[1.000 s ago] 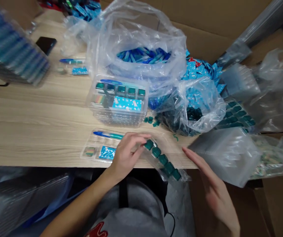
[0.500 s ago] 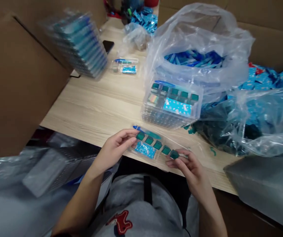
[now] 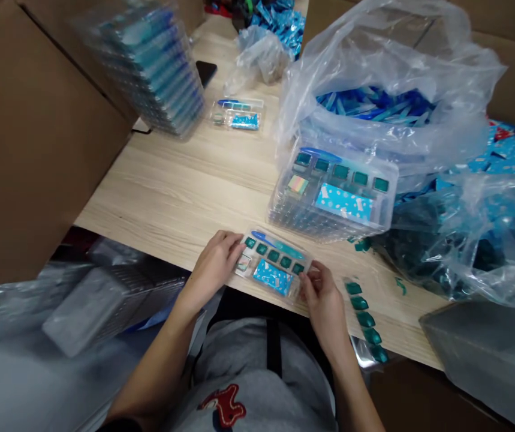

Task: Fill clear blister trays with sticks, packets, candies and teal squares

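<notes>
Grips of left hand (image 3: 214, 264) and right hand (image 3: 322, 297) clasped opposite ends of the clear tray (image 3: 275, 267), flat at the table's (image 3: 171, 198) near edge, seemingly settling its contents, with a teal strip (image 3: 365, 312) just beside the right hand.

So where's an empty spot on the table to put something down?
The biggest bare wood lies left of the tray stack, between the small pack and the left hand holding the filled tray. The right side is crowded with plastic bags and the green strip.
</notes>
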`<state>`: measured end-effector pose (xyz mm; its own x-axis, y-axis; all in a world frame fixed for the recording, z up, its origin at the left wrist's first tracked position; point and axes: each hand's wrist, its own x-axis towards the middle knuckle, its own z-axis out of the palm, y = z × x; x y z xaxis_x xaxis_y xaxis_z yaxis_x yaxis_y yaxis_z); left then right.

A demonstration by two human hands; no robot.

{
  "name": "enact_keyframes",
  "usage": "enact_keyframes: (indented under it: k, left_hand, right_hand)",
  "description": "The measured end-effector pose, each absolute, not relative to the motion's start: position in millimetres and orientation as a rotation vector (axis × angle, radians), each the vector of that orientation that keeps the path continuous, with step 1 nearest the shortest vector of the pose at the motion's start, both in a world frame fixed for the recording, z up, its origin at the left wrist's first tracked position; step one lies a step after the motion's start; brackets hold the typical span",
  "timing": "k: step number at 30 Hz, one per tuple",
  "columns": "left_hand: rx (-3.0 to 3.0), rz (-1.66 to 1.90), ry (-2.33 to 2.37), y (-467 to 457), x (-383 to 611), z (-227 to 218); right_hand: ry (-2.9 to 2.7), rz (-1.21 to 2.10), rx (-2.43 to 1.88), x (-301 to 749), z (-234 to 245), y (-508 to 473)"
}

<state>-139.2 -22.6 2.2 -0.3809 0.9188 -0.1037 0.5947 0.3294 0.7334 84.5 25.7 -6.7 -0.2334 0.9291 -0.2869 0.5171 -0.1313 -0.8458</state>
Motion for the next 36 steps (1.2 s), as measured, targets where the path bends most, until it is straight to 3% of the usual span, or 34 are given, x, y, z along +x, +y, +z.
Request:
enact_keyframes:
  k: [7, 12, 18, 24, 31, 36]
  left_hand:
    - [1.233, 0.936, 1.995, -46.1, -138.8, 20.6]
    - [1.304, 1.254, 2.113, -47.8, -126.5, 90.2]
    - [1.675, 1.426, 2.16, 45.4, -118.0, 142.0]
    - [1.745, 0.969, 1.97, 107.7, -151.7, 99.5]
    - [1.51, 0.79, 2.46, 179.1, -224.8, 21.6]
    - [1.578, 0.593, 2.537, 188.7, -245.4, 1.7]
  right_hand:
    - [-1.779, 1.223, -1.523, 83.8, 13.6, 7.9]
    - [-1.852, 0.729, -1.299, 89.2, 78.8, 8.1]
    - [-1.888, 0.376, -1.348, 83.1, 145.9, 94.8]
    - [-2.133, 0.379, -1.533, 89.1, 124.6, 153.4]
    - [-2.016, 0.29, -1.285, 118.5, 125.7, 127.1]
    - [-2.173, 0.286, -1.206, 169.8, 109.0, 90.1]
